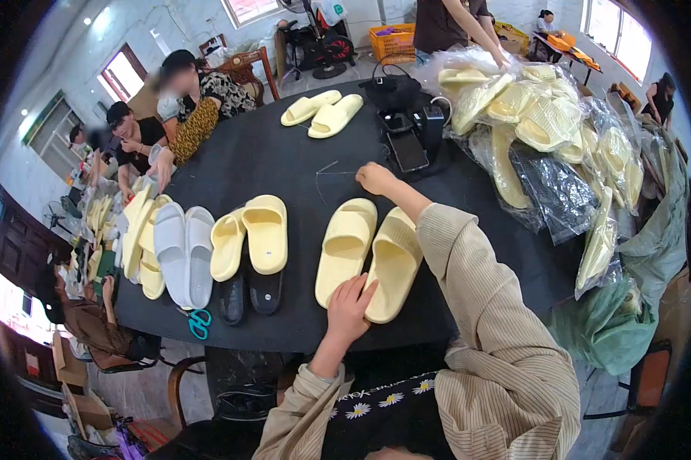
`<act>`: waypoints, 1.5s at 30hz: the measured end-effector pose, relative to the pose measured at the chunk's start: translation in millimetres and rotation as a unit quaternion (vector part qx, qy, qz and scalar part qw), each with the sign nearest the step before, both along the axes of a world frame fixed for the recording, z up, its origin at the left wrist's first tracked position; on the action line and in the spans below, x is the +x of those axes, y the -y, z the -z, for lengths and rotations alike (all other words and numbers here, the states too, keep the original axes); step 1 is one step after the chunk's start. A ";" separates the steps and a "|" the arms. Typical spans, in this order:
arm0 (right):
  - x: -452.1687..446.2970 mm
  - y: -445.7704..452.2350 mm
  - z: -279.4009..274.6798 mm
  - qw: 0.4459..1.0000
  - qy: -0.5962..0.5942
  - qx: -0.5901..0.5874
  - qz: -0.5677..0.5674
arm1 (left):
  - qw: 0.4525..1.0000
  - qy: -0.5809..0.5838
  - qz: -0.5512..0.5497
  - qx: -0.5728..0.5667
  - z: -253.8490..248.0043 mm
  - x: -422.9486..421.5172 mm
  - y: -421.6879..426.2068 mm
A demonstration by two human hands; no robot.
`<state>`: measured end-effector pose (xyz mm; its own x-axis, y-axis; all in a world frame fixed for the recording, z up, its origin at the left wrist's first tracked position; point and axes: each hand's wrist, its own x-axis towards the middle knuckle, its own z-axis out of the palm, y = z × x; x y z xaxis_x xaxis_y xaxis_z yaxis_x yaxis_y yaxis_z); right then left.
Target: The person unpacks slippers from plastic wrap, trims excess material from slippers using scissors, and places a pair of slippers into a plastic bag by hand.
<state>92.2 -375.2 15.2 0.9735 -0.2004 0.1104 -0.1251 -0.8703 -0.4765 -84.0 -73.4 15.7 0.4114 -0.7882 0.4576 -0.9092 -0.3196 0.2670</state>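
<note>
And the left hand (349, 307) rests, fingers slightly spread, on the slippers (346, 247) near centre, right hand (375, 179) pinching a thin strand (338, 172), this pair already unbagged, the far-right heap (545, 123) mostly bagged!

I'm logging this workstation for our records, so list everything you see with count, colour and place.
Near slides: two, pale yellow, between the arms
Thin strand: count unclear, whitish, at right fingertips
Far slides: two, pale yellow, far side
Left slides: two, pale yellow, partly over black ones
Black slides: two, black, near-left
Grey slides: two, pale grey, farther left
Slide pile: several, mostly yellow, left end
Bagged slides: many, pale yellow, right heap
Smartphone: one, black, far middle
Scissors: one, teal-handled, near-left edge
Tabletop: one, black, centre
Plastic bag: one, green, right
Crate: one, orange, background
Other people: several, mostly dark clothing, around table and beyond
Left hand: one, bare, on near slides
Right hand: one, bare, beyond them
</note>
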 end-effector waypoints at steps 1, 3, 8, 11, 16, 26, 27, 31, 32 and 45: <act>6.5 0.0 3.9 1.000 0.007 0.000 -0.001 | 1.000 0.007 -0.001 0.000 0.5 0.9 -0.5; 6.2 1.3 10.8 0.999 -0.018 -0.019 -0.024 | 1.000 -0.003 0.001 -0.013 2.4 0.5 -0.6; -36.2 23.2 -9.6 0.975 0.076 0.198 -0.071 | 1.000 -0.003 -0.001 -0.006 3.8 -0.6 -1.9; -136.0 15.7 -74.3 0.952 0.163 0.246 -0.084 | 0.999 -0.017 0.005 -0.027 0.3 2.4 1.3; -348.7 1.5 -160.5 0.962 0.148 0.154 -0.172 | 1.000 -0.015 0.000 -0.019 0.1 1.5 0.1; -619.7 -0.3 -71.2 0.903 -0.166 0.254 0.303 | 1.000 0.011 -0.001 0.002 1.4 2.2 4.9; -632.5 5.5 -49.3 0.900 -0.168 0.259 0.308 | 1.000 0.009 0.005 0.007 1.7 0.9 5.7; -665.9 45.4 82.6 0.826 -0.343 0.288 0.343 | 1.000 0.005 -0.005 0.013 -0.6 0.4 6.0; -664.1 52.9 115.4 0.799 -0.394 0.329 0.314 | 1.000 0.005 -0.009 0.015 -1.5 -0.1 5.7; -481.7 -2.8 -95.0 0.894 -0.107 0.427 -0.080 | 0.999 -0.035 0.033 0.024 -74.5 58.5 -1.7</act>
